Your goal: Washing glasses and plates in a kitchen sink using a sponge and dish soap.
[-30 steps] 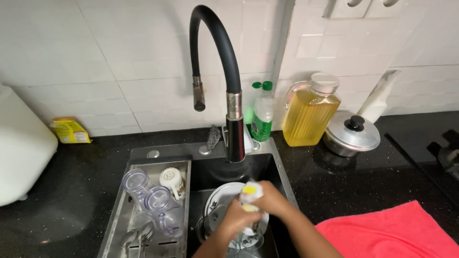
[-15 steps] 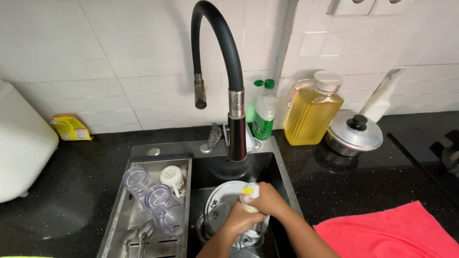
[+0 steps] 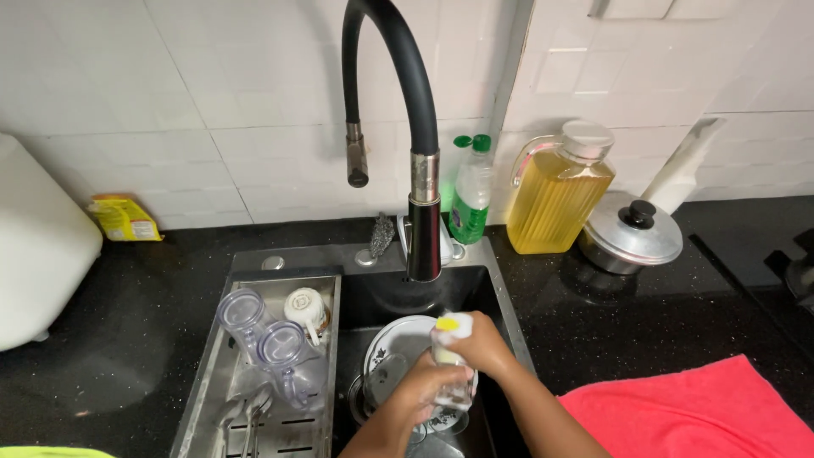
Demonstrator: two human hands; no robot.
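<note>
Both hands [image 3: 449, 373] in closed grip on glass [image 3: 454, 392] — yellow packet [image 3: 125, 218] far left.

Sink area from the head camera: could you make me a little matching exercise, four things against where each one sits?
Things:
1. black faucet
2. green bottle
3. red cloth
4. clear jars

Places:
A. in the steel drying tray, left of the basin
B. on the counter at lower right
C. arching above the sink
D. against the tiled wall, just behind the faucet base

Pairs: 1-C, 2-D, 3-B, 4-A
</note>
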